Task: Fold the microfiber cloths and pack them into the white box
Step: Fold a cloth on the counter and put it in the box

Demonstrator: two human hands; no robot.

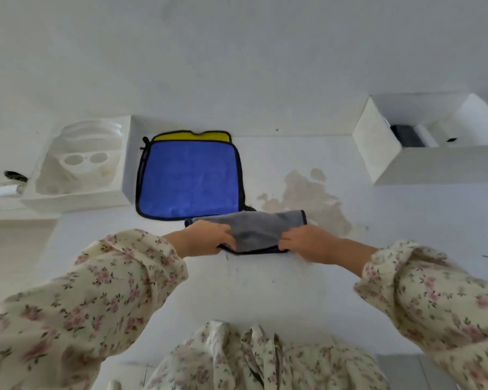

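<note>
Fingers [228, 240] of both my hands pinch the grey cloth's near edge, mid-fold.
Tabletop [265, 291]; white box [383, 153] far right; blue cloth [189, 178] flat behind; grey cloth [254, 229]: I should match corners, then press the crease.

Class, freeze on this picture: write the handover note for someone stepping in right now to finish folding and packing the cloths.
Left hand and right hand: both grip the near edge of the partly folded grey microfiber cloth, one at each end.
Blue microfiber cloth lies flat and unfolded behind it, on top of a yellow microfiber cloth of which only the far edge shows.
Open white box stands far right; something dark lies inside, too unclear to name.
Done: grey cloth's fold started.
Left: finish it, fold blue and yellow, pack all three.
</note>
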